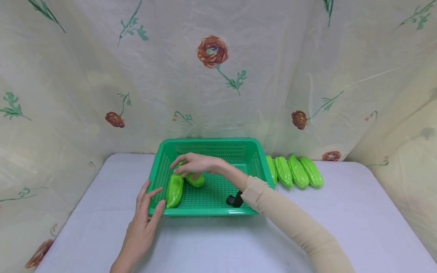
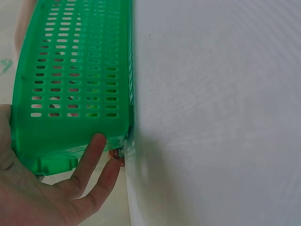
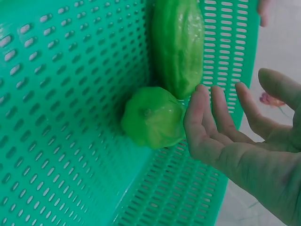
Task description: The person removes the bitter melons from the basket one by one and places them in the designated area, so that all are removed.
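With the right hand (image 1: 196, 163) loosely spread and gripping nothing over the two gourds in the left half of the basket (image 1: 211, 211), the upright front gourd (image 1: 175, 191) and the slanted rear gourd (image 1: 197, 181), light fingertip pressure should suit best, while the left hand (image 1: 141, 227), fingers straight and apart, steadies the lower-left corner. The basket's right half offers bare floor for moving, but the lower-right rim lies close under the wrist camera (image 1: 235, 200), and four gourds (image 1: 298, 172) crowd just outside the right wall.
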`<action>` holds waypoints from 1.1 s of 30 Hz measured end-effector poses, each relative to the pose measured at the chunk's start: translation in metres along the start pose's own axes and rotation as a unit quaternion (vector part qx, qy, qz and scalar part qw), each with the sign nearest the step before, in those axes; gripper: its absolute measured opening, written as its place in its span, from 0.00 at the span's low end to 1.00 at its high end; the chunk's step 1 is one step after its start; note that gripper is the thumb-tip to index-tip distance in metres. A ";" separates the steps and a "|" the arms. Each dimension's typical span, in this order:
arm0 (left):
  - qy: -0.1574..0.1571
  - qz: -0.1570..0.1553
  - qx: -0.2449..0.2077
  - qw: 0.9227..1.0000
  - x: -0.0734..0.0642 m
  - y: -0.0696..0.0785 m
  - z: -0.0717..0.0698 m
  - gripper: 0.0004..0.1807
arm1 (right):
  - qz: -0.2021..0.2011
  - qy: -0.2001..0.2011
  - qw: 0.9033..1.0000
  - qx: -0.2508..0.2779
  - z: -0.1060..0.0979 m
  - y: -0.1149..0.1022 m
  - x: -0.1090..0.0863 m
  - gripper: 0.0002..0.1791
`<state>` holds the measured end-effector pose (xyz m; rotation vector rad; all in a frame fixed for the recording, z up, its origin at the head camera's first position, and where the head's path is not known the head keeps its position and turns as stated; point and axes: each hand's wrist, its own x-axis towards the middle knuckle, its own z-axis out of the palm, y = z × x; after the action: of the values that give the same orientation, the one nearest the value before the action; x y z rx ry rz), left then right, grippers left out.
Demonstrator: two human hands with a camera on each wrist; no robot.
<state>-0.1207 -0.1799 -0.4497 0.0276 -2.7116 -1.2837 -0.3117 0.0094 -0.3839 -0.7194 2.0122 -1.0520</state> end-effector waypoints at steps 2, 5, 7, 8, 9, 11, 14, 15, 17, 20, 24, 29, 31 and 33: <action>-0.001 0.000 0.001 1.000 0.000 0.000 0.000 0.25 | 0.003 -0.002 1.000 -0.002 0.002 0.000 0.000 0.25; 0.000 0.001 0.002 1.000 -0.001 0.000 0.000 0.25 | 0.006 0.004 1.000 -0.004 0.004 0.001 0.001 0.25; 0.000 0.002 0.002 1.000 -0.001 0.000 0.000 0.25 | 0.007 0.009 1.000 0.000 0.005 0.001 0.001 0.24; 0.001 0.004 0.001 1.000 -0.001 0.001 0.000 0.25 | 0.006 0.014 1.000 0.002 0.004 0.001 0.001 0.24; 0.001 0.005 0.001 1.000 -0.001 0.001 0.000 0.25 | 0.005 0.019 1.000 0.004 0.003 0.001 0.001 0.24; 0.002 0.007 0.001 1.000 -0.001 0.001 0.000 0.25 | 0.005 0.030 1.000 0.008 0.001 0.002 0.000 0.24; 0.003 0.009 0.002 1.000 0.000 0.001 0.000 0.25 | 0.009 0.042 0.999 0.010 -0.003 0.006 0.001 0.24; 0.003 0.009 0.002 1.000 0.000 0.001 0.000 0.25 | 0.011 0.044 0.999 0.011 -0.004 0.007 0.001 0.24; 0.003 0.009 0.001 1.000 0.000 0.002 0.000 0.25 | 0.013 0.049 0.999 0.011 -0.007 0.008 0.001 0.24; 0.003 0.010 0.000 1.000 0.000 0.001 0.000 0.25 | 0.010 0.060 0.998 0.013 -0.009 0.010 0.001 0.24; 0.003 0.010 0.001 1.000 0.000 0.001 0.000 0.25 | 0.005 0.078 0.997 0.017 -0.010 0.010 0.001 0.24; 0.005 0.011 0.003 1.000 0.000 0.000 0.000 0.25 | 0.012 0.100 0.994 0.036 -0.010 0.012 0.001 0.25; 0.007 0.012 0.004 1.000 0.000 0.000 0.000 0.24 | 0.021 0.109 0.993 0.032 -0.009 0.013 0.002 0.25; 0.008 0.012 0.004 1.000 0.000 0.000 0.000 0.24 | 0.033 0.116 0.992 0.024 -0.009 0.015 0.003 0.25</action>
<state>-0.1203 -0.1804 -0.4499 0.0052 -2.6960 -1.2593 -0.3230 0.0186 -0.3944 -0.5211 2.1818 -1.1873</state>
